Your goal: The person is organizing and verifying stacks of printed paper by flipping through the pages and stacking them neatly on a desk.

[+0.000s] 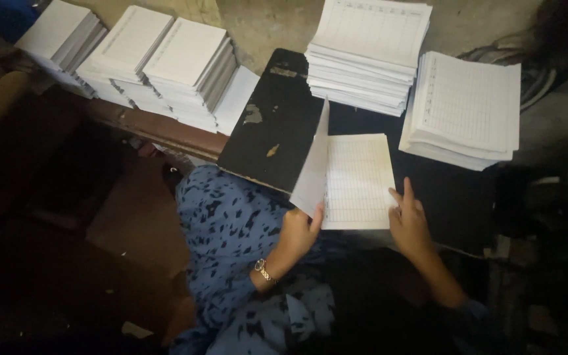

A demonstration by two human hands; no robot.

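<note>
- Left hand pinches the lower edge of a ruled sheet, lifting it upright, folded over from the flat ruled sheets.
- Right hand rests open, fingers spread, pressing the right edge of those sheets.
- Beyond both hands lie a black board and two stacks of ruled paper.
- Further stacks sit far beyond the left hand.
- Judging by the raised sheet, the fold looks half made; many stacked sheets remain.
</note>
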